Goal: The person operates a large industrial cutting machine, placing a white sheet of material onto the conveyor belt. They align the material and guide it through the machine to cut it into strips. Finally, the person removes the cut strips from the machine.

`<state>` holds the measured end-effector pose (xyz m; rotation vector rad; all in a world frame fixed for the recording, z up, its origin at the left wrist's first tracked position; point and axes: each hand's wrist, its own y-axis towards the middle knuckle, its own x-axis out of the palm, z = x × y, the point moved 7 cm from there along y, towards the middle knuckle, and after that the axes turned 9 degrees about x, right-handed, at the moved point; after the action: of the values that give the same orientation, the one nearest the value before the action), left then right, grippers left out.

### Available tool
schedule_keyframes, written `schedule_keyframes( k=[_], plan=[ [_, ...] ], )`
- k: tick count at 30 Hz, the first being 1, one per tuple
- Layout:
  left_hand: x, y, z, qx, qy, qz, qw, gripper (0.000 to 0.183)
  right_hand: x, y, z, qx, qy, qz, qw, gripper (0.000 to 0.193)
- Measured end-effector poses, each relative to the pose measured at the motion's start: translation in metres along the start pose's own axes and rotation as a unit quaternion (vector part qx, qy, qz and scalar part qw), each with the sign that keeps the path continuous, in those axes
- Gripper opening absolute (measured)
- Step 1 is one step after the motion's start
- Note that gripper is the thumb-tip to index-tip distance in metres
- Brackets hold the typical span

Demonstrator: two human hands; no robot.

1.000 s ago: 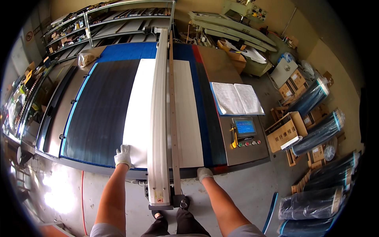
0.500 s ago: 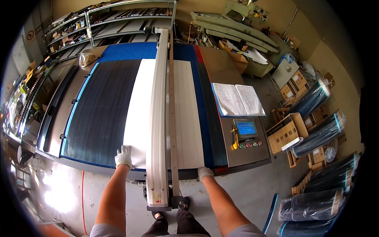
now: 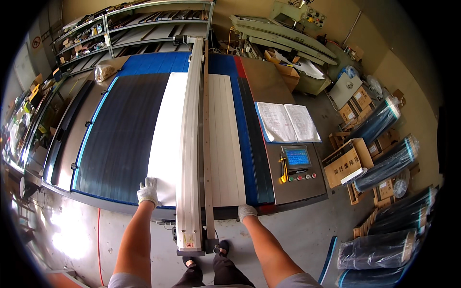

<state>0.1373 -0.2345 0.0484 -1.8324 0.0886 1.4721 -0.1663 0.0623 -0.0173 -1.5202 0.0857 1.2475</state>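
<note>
While resting left hand (image 3: 148,194), fingers apart, on white sheet (image 3: 165,144) at eight o'clock, seemingly to steady it, rests right hand (image 3: 247,211) at tabletop (image 3: 297,192) rim, six o'clock, fingers' closure impossible to tell.

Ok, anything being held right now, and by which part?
Left hand: nothing visibly held, just at the white sheet. Right hand: at the near edge of the table; can't tell whether it's gripping.

A beam (image 3: 190,144) spans the table (image 3: 300,191), with a notebook (image 3: 288,122) behind a screen (image 3: 297,156) to the beam's right.
</note>
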Motion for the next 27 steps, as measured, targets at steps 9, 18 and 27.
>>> schedule_keyframes(
  k=[9, 18, 27],
  plan=[
    [0.002, 0.002, -0.002, 0.001, -0.005, 0.002, 1.000, 0.127, 0.005, 0.005, -0.001, -0.007, 0.001, 0.011, 1.000, 0.024],
    [0.001, -0.001, -0.002, -0.003, -0.001, 0.002, 1.000, 0.127, -0.012, -0.016, -0.002, -0.002, 0.001, 0.002, 1.000, 0.023],
    [0.000, -0.001, -0.001, 0.002, -0.008, 0.011, 1.000, 0.125, 0.005, 0.003, 0.003, 0.022, 0.031, 0.019, 0.999, 0.023]
  ],
)
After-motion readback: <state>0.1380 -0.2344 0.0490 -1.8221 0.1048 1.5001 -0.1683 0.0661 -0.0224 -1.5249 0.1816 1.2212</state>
